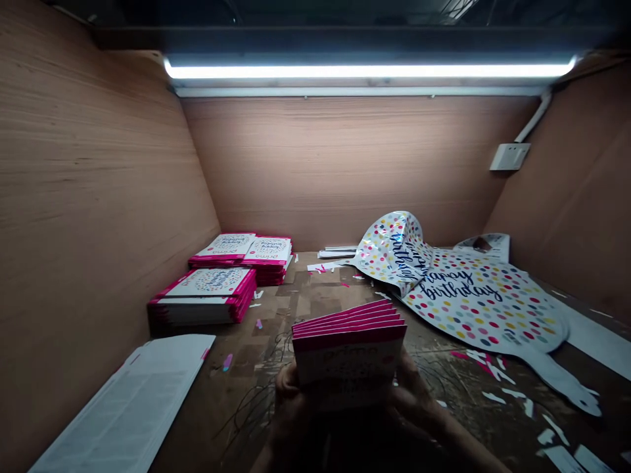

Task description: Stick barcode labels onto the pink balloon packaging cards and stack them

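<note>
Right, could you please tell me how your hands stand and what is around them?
Left hand and right hand holding a fanned bundle of pink-edged packets. Polka-dot foil birthday balloon off to the right, white scraps beside it.

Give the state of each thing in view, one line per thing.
Left hand: gripping the packets' left side
Right hand: gripping the packets' right side
Fanned pink-edged packets: held up, spread
Stacked packets: lying flat in three piles
Foil birthday balloon: deflated, top end folded over
Light strip: lit
Printed sheet: lying flat
</note>
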Available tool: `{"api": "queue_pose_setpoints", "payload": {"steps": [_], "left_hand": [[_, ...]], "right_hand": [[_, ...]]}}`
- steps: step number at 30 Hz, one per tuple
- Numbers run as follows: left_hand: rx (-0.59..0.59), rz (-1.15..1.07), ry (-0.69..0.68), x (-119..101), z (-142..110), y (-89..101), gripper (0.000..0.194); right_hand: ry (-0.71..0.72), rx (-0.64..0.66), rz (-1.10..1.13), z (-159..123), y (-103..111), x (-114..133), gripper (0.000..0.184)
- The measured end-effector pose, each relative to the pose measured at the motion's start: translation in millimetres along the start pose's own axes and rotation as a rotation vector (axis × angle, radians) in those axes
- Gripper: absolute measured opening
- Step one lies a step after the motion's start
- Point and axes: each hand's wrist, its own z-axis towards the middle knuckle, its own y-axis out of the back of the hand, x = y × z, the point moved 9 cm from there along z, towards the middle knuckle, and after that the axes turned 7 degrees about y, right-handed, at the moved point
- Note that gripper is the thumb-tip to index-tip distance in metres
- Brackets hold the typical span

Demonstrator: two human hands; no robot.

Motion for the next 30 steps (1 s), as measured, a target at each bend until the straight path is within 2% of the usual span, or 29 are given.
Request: {"api": "queue_pose_setpoints", "payload": {"steps": [4,7,10,27,30], "left_hand": [[0.025,0.004,0.011,-4.9,-3.6,-3.5,0.025],[0.054,-0.005,0.021,-7.7,-4.5,-7.1,0.026],[0.054,-0.007,0.020,-10.5,-4.9,-7.7,0.028],[0.056,0.028,-0.019,-12.7,-6.1,-5.6,0.028],[0.006,0.036,-0.030,-12.5,-6.3,-0.6,0.026]], "right_hand": [[0.284,-0.158,-0.266,-2.0,26.2,43.4,0.067],[0.352,-0.211,-0.364,0.7,31.8,73.2,0.052],[0.371,-0.270,-0.404,3.9,34.3,91.2,0.045],[0.336,-0.298,-0.300,15.5,31.4,88.3,0.042],[0.352,-0.284,-0.259,19.1,29.4,88.1,0.043]]}}
